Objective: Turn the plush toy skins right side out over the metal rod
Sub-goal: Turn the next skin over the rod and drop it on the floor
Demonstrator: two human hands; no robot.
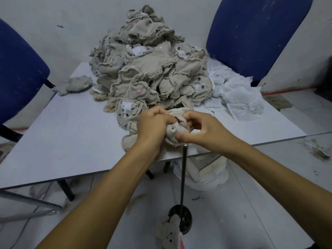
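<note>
A beige plush toy skin point(173, 131) is bunched between both hands just above the top of the upright metal rod point(183, 175). My left hand point(152, 124) grips its left side with curled fingers. My right hand point(201, 127) pinches its right side, thumb under the fabric. The rod rises from a round black base point(180, 219) on the floor; its tip shows just below the skin. A large heap of inside-out beige skins point(149, 69) covers the back of the white table point(71, 133).
Two blue chairs stand at the left point(19, 72) and back right point(255, 33). White mesh pieces point(239, 97) lie at the table's right. A plush skin with eyes showing point(169, 234) lies on the floor by the rod base. A white bag point(206, 175) sits under the table edge.
</note>
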